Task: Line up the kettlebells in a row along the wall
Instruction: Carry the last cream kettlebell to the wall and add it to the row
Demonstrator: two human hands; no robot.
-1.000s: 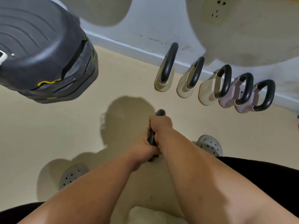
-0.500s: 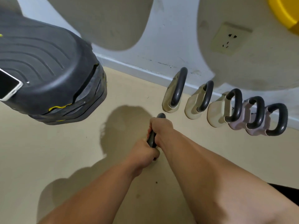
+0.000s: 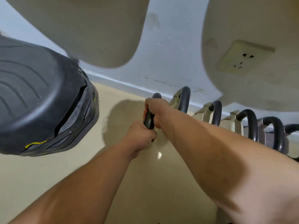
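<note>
Both hands grip the dark handle (image 3: 149,120) of one kettlebell; its body is hidden under my hands and arms. My left hand (image 3: 140,135) holds the near part of the handle, my right hand (image 3: 156,110) the far part. This kettlebell is close to the white wall, just left of the row. The row of several kettlebells stands along the baseboard: a beige one (image 3: 184,101) nearest my hands, another beige one (image 3: 216,113), then more handles (image 3: 250,123) running right behind my right forearm.
A stack of black rubber step platforms (image 3: 42,101) with a yellow line sits on the floor to the left. A wall socket (image 3: 242,57) is at the upper right. Beige floor (image 3: 123,97) lies between the platforms and the row.
My hands and the gripped kettlebell have moved forward toward the wall, up to the left end of the row. The view has come closer to the wall.
</note>
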